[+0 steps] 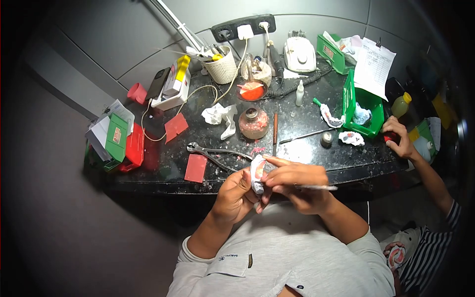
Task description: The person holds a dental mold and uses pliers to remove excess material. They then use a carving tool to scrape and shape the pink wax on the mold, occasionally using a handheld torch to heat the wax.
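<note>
My left hand (231, 197) is closed around a white plaster dental model (255, 184) with pink wax (260, 171) on its inner side. It holds the model tilted above the front edge of the bench. My right hand (303, 184) lies against the model, its fingertips at the wax. A thin metal instrument (319, 187) sticks out to the right from between its fingers; its working tip is hidden. Just behind the hands lie metal pliers (217, 157) and a pink wax sheet (196, 168).
A glass spirit burner (254, 124), a brown-handled tool (275, 128) and crumpled tissue (220, 117) lie behind. Green bins (366, 111) and more plaster models (331, 116) stand right. A co-worker's hand (402, 140) touches a red object at the bench edge. Red and green bins (129, 148) stand left.
</note>
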The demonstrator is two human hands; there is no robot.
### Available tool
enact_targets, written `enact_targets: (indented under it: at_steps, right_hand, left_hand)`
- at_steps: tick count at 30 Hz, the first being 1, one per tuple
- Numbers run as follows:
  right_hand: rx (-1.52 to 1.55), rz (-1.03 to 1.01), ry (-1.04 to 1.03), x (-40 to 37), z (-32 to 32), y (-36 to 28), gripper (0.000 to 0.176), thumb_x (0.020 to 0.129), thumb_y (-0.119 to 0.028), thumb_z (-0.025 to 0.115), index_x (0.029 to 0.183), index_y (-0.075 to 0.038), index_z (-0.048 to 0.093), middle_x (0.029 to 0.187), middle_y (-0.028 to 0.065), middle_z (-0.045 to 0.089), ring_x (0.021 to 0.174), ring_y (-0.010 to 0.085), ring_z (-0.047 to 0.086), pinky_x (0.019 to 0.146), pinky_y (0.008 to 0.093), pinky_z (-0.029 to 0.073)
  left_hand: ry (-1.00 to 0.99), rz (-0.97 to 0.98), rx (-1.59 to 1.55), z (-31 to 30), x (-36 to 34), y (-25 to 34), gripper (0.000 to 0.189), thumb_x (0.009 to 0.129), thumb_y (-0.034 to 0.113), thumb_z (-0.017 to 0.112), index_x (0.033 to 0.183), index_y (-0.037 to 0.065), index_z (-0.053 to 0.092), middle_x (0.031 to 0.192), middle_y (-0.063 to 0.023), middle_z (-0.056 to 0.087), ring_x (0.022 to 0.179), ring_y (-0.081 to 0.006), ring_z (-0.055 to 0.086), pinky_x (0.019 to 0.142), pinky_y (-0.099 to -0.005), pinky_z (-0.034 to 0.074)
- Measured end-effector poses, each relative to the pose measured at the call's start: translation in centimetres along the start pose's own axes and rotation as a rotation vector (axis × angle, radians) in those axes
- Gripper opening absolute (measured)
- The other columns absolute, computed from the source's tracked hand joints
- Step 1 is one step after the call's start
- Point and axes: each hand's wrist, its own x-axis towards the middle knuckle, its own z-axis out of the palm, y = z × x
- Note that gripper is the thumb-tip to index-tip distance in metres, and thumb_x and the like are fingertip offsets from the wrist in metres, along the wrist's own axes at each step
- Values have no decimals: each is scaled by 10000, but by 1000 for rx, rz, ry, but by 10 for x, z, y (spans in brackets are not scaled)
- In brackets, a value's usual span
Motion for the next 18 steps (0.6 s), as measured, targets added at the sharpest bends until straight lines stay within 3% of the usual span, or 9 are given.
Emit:
enact_targets:
  at_steps: [3, 5, 8, 9, 13, 16, 18]
  right_hand:
    - [217, 112, 135, -4, -5, 10, 180, 894, -20, 721, 1061, 46, 722, 1065, 170, 756, 1126, 353, 691, 1083, 525, 473]
    - [234, 120, 184, -6, -11, 14, 171, 909, -65, 724, 1041, 43, 713, 1017, 168, 756, 1096, 353, 701, 1065, 527, 484]
    - [304, 114, 308, -10, -11, 18, 199, 957, -153, 700, 995, 38, 659, 972, 178, 750, 1052, 340, 718, 1031, 521, 512]
    - [278, 121, 310, -9, -12, 17, 260, 1013, -232, 635, 996, 22, 583, 874, 148, 726, 952, 310, 747, 983, 501, 548]
    - [298, 186, 357, -15, -10, 15, 288, 1056, -299, 544, 1024, -15, 501, 704, 40, 609, 777, 215, 760, 927, 445, 585]
    - [321, 210, 278, -17, -11, 10, 291, 1047, -293, 562, 1007, -8, 515, 760, 61, 655, 767, 198, 756, 929, 418, 583]
    - [264, 144, 257, -16, -9, 12, 219, 1042, -209, 586, 1016, 4, 543, 803, 75, 689, 794, 178, 751, 917, 391, 583]
  left_hand:
    - [-13, -19, -67, 3, 2, 4, 480, 1105, 391, 344, 1245, -44, 490, 937, -225, 665, 724, -267, 681, 575, -334, 552]
    - [-45, -8, -15, 0, 2, 5, 460, 1104, 384, 361, 1279, -30, 459, 953, -242, 675, 757, -277, 706, 665, -332, 565]
    - [-52, -8, -13, -1, 3, 6, 451, 1103, 383, 364, 1263, -29, 456, 984, -265, 678, 763, -305, 719, 686, -341, 576]
    - [-51, -10, -15, -2, 3, 6, 451, 1103, 383, 364, 1263, -29, 456, 984, -265, 678, 763, -305, 719, 686, -341, 576]
    - [-51, 8, 46, -1, 3, 6, 446, 1099, 386, 377, 1251, -25, 460, 967, -261, 676, 753, -302, 715, 690, -342, 579]
    - [-40, 25, 83, 2, 3, 6, 446, 1096, 388, 390, 1249, -26, 459, 956, -254, 675, 752, -291, 713, 688, -338, 576]
    - [-34, 27, 99, 3, 3, 7, 446, 1095, 387, 396, 1248, -26, 459, 950, -249, 674, 750, -285, 712, 687, -336, 576]
